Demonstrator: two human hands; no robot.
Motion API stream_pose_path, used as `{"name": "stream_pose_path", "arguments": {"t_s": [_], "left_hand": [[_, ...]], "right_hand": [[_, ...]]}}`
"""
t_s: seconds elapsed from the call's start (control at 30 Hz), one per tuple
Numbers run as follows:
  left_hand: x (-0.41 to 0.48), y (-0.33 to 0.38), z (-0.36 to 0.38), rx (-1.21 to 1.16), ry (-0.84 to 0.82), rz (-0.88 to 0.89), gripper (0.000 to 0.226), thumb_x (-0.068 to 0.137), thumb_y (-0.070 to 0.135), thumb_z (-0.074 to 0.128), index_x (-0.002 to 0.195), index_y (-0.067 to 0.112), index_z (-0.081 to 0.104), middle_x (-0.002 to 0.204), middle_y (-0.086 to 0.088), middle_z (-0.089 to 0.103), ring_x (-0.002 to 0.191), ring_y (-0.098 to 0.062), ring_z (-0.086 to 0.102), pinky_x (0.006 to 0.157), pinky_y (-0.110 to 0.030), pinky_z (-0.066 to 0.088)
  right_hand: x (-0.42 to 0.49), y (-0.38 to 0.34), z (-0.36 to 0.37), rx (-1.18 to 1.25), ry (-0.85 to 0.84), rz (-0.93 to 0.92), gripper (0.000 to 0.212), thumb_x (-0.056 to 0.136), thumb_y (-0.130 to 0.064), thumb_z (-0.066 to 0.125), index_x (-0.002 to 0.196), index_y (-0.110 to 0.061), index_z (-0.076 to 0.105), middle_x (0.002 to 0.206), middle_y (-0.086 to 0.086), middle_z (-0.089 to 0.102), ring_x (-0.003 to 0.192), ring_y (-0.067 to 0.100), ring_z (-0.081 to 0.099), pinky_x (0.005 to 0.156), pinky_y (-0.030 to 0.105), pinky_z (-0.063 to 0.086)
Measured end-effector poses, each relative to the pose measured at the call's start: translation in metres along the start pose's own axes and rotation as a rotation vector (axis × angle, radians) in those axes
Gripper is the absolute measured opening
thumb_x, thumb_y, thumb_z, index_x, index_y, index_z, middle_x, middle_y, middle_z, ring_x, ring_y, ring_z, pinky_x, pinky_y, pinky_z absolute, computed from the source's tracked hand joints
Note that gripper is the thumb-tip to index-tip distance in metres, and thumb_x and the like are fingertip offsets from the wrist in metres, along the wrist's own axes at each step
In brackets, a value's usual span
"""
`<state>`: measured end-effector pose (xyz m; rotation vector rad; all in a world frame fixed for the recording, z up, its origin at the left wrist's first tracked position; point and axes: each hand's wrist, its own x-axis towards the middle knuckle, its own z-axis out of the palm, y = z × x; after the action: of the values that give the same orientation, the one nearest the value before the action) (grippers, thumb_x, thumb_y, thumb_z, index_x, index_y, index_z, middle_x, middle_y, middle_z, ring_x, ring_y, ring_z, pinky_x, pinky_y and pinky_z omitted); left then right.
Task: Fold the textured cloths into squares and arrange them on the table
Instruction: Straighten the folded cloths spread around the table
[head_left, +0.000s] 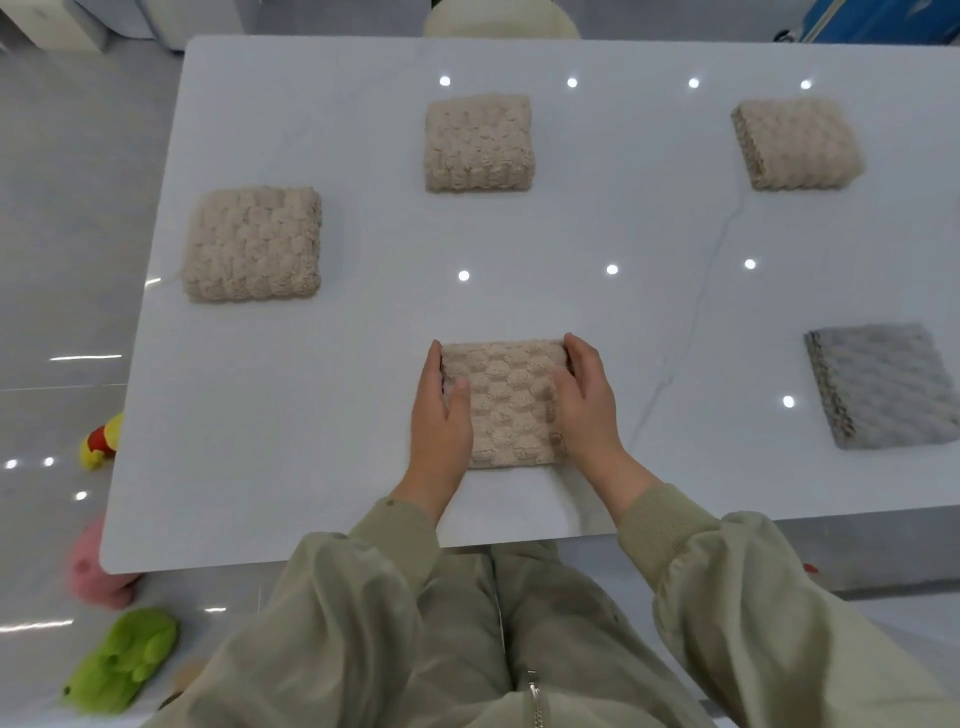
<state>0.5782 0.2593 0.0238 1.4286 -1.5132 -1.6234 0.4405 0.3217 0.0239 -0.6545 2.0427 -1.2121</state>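
A folded beige cloth (511, 405) with a bumpy, bubble-like texture lies on the white desk (363, 389) near its front edge, directly in front of the person, and the two hands bracket it from either side. The left hand (439, 410) lies along the cloth's left edge, fingers straight and held together, pointing away from the body, with the thumb resting on top of the fabric. The right hand (584, 400) mirrors it along the right edge: its fingers run up the side and bend slightly at the far right corner, while the thumb lies across the top surface. Neither hand lifts the cloth; both press in against its sides, so the square sits snugly between the palms. Four more folded squares are spread over the desk, all well apart from the hands. One beige square (252, 244) lies to the left near the desk's left edge, another beige square (479, 143) lies straight ahead toward the far side, and a third beige square (797, 144) lies at the far right. A grey square (883, 384) rests at the right, level with the hands. On the glossy floor (62, 260) left of the desk lie a green plush toy (124, 660), a blurred pink toy (96, 566) and a yellow and red toy (98, 441).
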Motion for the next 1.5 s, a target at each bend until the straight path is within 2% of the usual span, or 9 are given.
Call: {"name": "stream_pose_path", "arguments": {"t_s": [0.13, 0.37, 0.5, 0.73, 0.97, 1.2, 1.3, 1.4, 1.5], "left_hand": [[0.0, -0.003, 0.003, 0.051, -0.011, 0.027, 0.051, 0.101, 0.018, 0.035, 0.149, 0.015, 0.018, 0.154, 0.005, 0.024, 0.133, 0.003, 0.022, 0.096, 0.008, 0.017], [0.001, -0.002, 0.001, 0.132, -0.019, 0.061, 0.051, 0.102, 0.022, 0.034, 0.15, 0.018, 0.017, 0.154, 0.006, 0.022, 0.136, 0.002, 0.021, 0.108, -0.01, 0.016], [0.01, 0.0, -0.009, 0.413, -0.019, 0.252, 0.047, 0.1, 0.019, 0.038, 0.146, 0.013, 0.028, 0.156, 0.0, 0.019, 0.142, -0.007, 0.016, 0.116, -0.024, 0.014], [0.043, 0.026, -0.002, 0.778, -0.328, 0.563, 0.046, 0.095, 0.014, 0.045, 0.14, 0.009, 0.04, 0.148, -0.008, 0.037, 0.142, -0.021, 0.024, 0.117, -0.038, 0.017], [0.085, 0.045, -0.015, 0.849, -0.63, 0.619, 0.044, 0.099, 0.016, 0.04, 0.143, 0.014, 0.037, 0.151, -0.003, 0.034, 0.143, -0.015, 0.02, 0.115, -0.026, 0.011], [0.121, 0.056, -0.018, 0.779, -0.985, 0.563, 0.046, 0.101, 0.029, 0.038, 0.146, 0.024, 0.031, 0.152, 0.004, 0.031, 0.14, -0.011, 0.026, 0.107, -0.017, 0.014], [0.124, 0.057, -0.011, 0.676, -1.073, 0.504, 0.047, 0.1, 0.028, 0.039, 0.146, 0.023, 0.031, 0.151, 0.004, 0.033, 0.138, -0.011, 0.029, 0.111, -0.023, 0.021], [0.123, 0.055, -0.002, 0.607, -1.132, 0.457, 0.045, 0.101, 0.026, 0.038, 0.145, 0.024, 0.033, 0.148, 0.004, 0.037, 0.132, -0.005, 0.033, 0.104, -0.015, 0.024], [0.127, 0.051, 0.007, 0.564, -1.156, 0.447, 0.044, 0.101, 0.024, 0.038, 0.145, 0.022, 0.034, 0.148, 0.003, 0.038, 0.133, -0.006, 0.034, 0.103, -0.015, 0.023]], "right_hand": [[-0.001, -0.001, 0.003, -0.021, -0.019, -0.008, 0.043, 0.097, -0.016, 0.044, 0.14, -0.016, 0.038, 0.13, -0.013, 0.043, 0.118, 0.0, 0.041, 0.09, -0.001, 0.028], [0.001, 0.001, -0.003, -0.021, -0.034, 0.003, 0.046, 0.098, -0.02, 0.044, 0.142, -0.015, 0.035, 0.141, -0.006, 0.042, 0.126, 0.005, 0.04, 0.101, 0.013, 0.029], [-0.004, 0.01, -0.015, 0.008, 0.007, 0.019, 0.045, 0.099, -0.02, 0.041, 0.143, -0.014, 0.034, 0.144, -0.001, 0.041, 0.131, 0.009, 0.039, 0.107, 0.022, 0.031], [-0.025, 0.021, -0.018, -0.012, 0.101, -0.001, 0.045, 0.098, -0.015, 0.041, 0.143, -0.013, 0.033, 0.146, -0.001, 0.038, 0.129, 0.003, 0.036, 0.11, 0.022, 0.029], [-0.054, 0.02, 0.015, 0.07, 0.427, 0.133, 0.045, 0.098, -0.011, 0.039, 0.143, -0.013, 0.033, 0.146, -0.003, 0.039, 0.126, -0.003, 0.036, 0.106, 0.014, 0.026], [-0.077, 0.003, 0.087, 0.339, 1.002, 0.296, 0.042, 0.098, -0.011, 0.041, 0.141, -0.008, 0.038, 0.144, 0.005, 0.042, 0.133, 0.012, 0.039, 0.108, 0.017, 0.029], [-0.081, -0.004, 0.111, 0.448, 1.13, 0.322, 0.044, 0.098, -0.007, 0.04, 0.142, -0.004, 0.034, 0.147, 0.006, 0.038, 0.136, 0.014, 0.035, 0.113, 0.024, 0.026], [-0.075, -0.007, 0.126, 0.471, 1.211, 0.327, 0.048, 0.098, -0.006, 0.04, 0.145, -0.006, 0.029, 0.15, 0.005, 0.033, 0.139, 0.013, 0.03, 0.116, 0.03, 0.023], [-0.058, -0.011, 0.134, 0.461, 1.303, 0.343, 0.05, 0.099, -0.011, 0.038, 0.147, -0.01, 0.025, 0.153, 0.0, 0.027, 0.141, 0.009, 0.023, 0.113, 0.013, 0.017]]}}
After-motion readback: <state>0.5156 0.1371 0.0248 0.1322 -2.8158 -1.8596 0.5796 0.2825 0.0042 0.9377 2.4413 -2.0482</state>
